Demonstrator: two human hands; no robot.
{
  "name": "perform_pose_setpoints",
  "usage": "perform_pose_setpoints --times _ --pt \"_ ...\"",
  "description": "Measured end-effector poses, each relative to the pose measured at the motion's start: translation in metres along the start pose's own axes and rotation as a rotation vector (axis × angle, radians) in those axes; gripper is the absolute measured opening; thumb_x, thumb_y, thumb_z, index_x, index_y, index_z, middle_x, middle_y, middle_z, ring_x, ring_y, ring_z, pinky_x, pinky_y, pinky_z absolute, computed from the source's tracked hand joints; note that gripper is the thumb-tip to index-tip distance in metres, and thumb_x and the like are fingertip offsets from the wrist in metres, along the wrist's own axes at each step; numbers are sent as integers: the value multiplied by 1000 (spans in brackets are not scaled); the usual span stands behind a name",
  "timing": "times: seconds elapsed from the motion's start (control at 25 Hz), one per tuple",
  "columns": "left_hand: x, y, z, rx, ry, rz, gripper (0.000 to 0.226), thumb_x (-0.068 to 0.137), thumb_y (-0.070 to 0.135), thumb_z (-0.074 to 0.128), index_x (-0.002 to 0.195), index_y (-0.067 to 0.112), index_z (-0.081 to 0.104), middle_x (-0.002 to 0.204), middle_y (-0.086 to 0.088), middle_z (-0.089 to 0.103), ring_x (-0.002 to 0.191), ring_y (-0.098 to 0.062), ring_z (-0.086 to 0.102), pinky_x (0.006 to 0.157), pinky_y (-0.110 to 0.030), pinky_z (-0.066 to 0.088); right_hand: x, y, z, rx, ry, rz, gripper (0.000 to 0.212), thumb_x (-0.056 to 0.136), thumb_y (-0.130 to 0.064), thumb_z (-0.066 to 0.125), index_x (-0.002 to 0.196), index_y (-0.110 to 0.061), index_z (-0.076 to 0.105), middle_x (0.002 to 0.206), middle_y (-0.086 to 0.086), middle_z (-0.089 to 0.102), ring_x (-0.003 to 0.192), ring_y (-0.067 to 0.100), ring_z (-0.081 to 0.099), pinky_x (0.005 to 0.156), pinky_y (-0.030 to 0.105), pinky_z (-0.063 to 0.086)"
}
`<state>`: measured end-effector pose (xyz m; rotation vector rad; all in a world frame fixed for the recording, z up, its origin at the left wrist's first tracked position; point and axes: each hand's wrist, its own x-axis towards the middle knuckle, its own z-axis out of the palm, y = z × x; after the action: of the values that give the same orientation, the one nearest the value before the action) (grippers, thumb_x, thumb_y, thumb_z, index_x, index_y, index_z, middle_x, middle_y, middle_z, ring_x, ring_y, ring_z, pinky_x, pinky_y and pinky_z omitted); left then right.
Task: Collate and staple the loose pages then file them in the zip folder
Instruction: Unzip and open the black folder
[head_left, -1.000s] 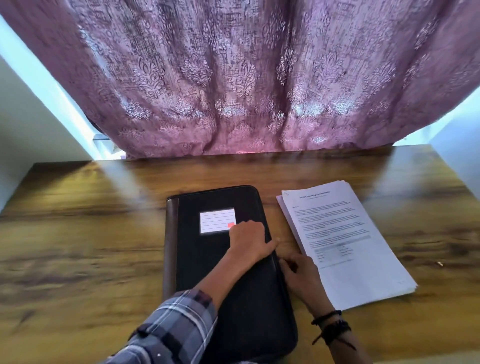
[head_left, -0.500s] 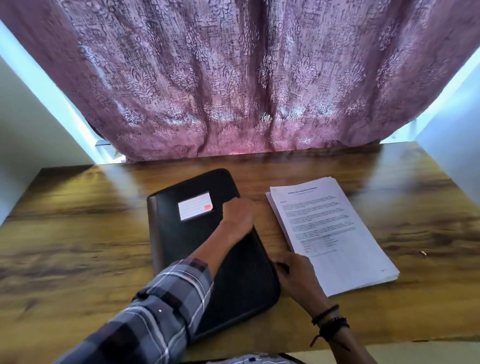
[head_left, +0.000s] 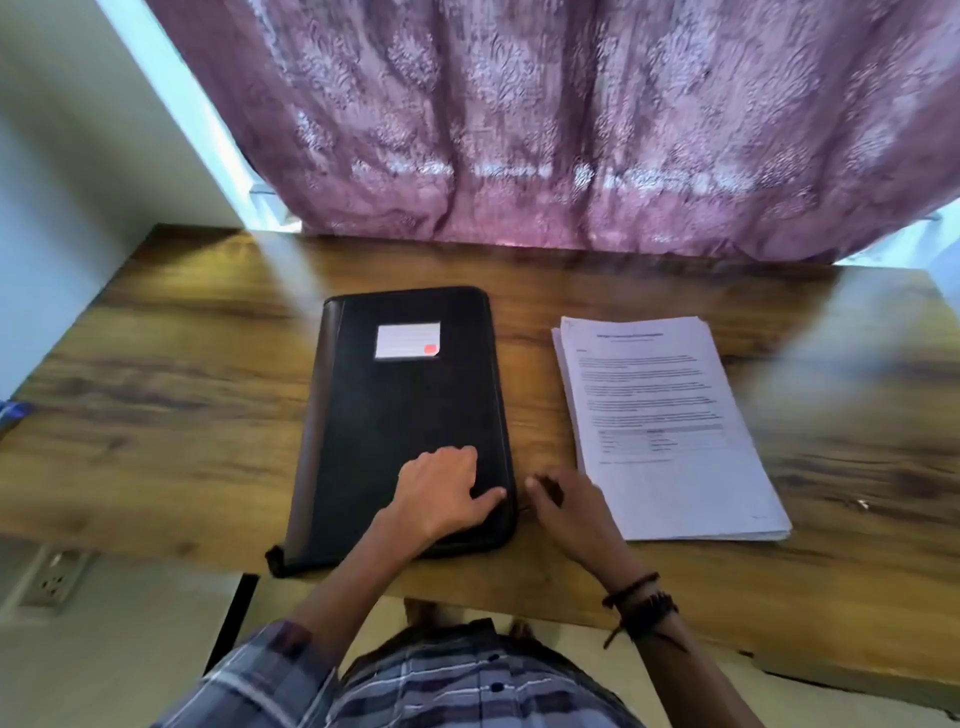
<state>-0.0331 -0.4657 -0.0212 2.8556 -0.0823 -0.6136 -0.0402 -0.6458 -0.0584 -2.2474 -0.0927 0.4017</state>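
Pressing down on the zip folder (head_left: 410, 395), the left grip (head_left: 441, 493) lies palm-down on the cover near its 5 o'clock corner. The fingers are spread and only lightly bent, the thumb points to 3 o'clock, and nothing is held in it.

Right grip (head_left: 571, 506): just beside the folder's 3 o'clock edge, low down, clenched small. Thumb and forefinger pinch a small dark zip pull (head_left: 549, 488) (blurry, but the dark tab shows between the fingertips). The heel of that hand overlaps the near corner of the pages (head_left: 660, 415).

Folder: black, flat on the worktop (head_left: 182, 389), cover closed, long side running 12 to 6, spine at 9 o'clock. A white label (head_left: 408, 340) with a red patch sits on the cover toward 12. Its near end hangs slightly over the worktop's 6 o'clock edge. Contents cannot be seen.

Pages: a printed stack lying outside the folder at its 3 o'clock, face up, with a strip of bare wood between the two. The sheet edges are slightly fanned at the 9 and 6 o'clock sides. Text is too blurred to read.

Dark wristbands (head_left: 641, 603) are on the right wrist, and a plaid shirt (head_left: 441, 680) shows at 6 o'clock. A purple patterned curtain (head_left: 571, 130) hangs behind the worktop at 12. A wall socket (head_left: 52, 571) is at 8 o'clock, below worktop level.
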Motion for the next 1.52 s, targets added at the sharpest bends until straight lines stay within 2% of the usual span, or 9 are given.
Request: perform_pose_setpoints --times 0.16,0.32,0.6,0.76,0.92,1.04,1.24,1.4,1.52 --pt "-38 -10 23 173 -29 -74 86 64 68 71 126 23 34 124 3 39 114 -21 42 95 -41 42 30 -5 11 9 12 14 39 96 -42 54 64 -19 56 60 -9 56 61 8 55 60 27 39" --pt "-39 -15 33 185 114 39 61 73 54 72 117 27 39 124 6 38 113 -18 40 92 -37 38 44 -7 15 -47 -37 54 18 88 -35 67 78 -21 63 70 -11 62 77 14 65 75 34 54" --pt "-30 -35 35 111 232 211 32 77 36 74 100 25 54 124 5 47 120 -17 45 102 -34 36 44 -7 10 144 -102 97 21 96 -21 57 85 -7 69 69 3 73 59 15 71 65 34 63" --pt "-36 -43 37 105 396 58 31 70 32 81 86 25 56 99 6 56 94 -18 57 78 -33 45 40 -11 11 257 -132 135 20 100 -24 55 93 -10 67 76 6 74 58 11 69 58 22 59" --pt "-41 -10 37 33 292 -71 40 84 62 58 76 24 64 75 7 62 70 -11 60 66 -28 49 52 -24 18 206 -71 118 42 98 -37 55 86 1 68 71 5 71 50 3 63 62 24 56" --pt "-30 6 42 -71 262 -199 50 88 64 51 68 21 66 58 10 54 58 -10 55 53 -22 39 61 -35 23 87 -50 84 50 92 -44 61 78 3 69 71 16 71 64 22 66 73 34 55" --pt "-35 6 63 -220 405 -361 48 88 63 52 80 21 72 80 6 69 74 -14 63 61 -26 40 74 -44 17 -61 -188 89 46 93 -35 63 53 -11 60 50 -1 60 53 12 56 63 25 47" --pt "-50 0 61 -391 609 -394 36 81 61 64 75 25 66 77 12 61 64 -3 53 56 -17 33 77 -67 13 31 -281 113 37 91 -34 62 69 -6 67 58 2 66 55 12 58 54 22 44" --pt "-56 -6 61 -594 856 -374 32 74 50 77 77 23 60 77 12 56 61 -1 50 51 -15 38 77 -98 10 156 -320 107 31 90 -30 65 75 -3 69 56 2 65 38 5 50 40 17 37"
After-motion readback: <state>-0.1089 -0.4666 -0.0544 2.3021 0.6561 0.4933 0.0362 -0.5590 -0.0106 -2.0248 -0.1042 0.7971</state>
